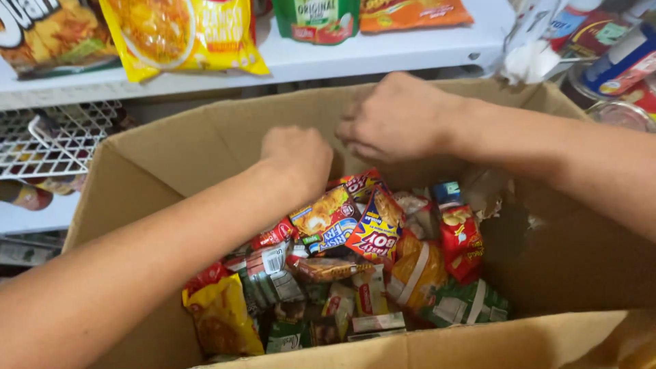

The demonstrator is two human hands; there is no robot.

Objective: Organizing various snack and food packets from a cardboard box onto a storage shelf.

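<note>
An open cardboard box [171,157] holds a heap of small snack and seasoning packets [355,260] in red, yellow, orange and green. My left hand [297,156] reaches in from the lower left. It is curled like a fist just above the packets at the far side, with its fingers hidden. My right hand [396,116] comes in from the right. It hovers by the box's far wall with fingers bent down, close to the left hand. Whether either hand grips a packet is hidden.
A white shelf [383,51] behind the box carries a large yellow bag [184,34], a brown snack bag [48,34], a green pouch [316,19] and an orange packet [410,14]. A white wire rack [55,140] is at the left. Cans and jars [615,65] crowd the upper right.
</note>
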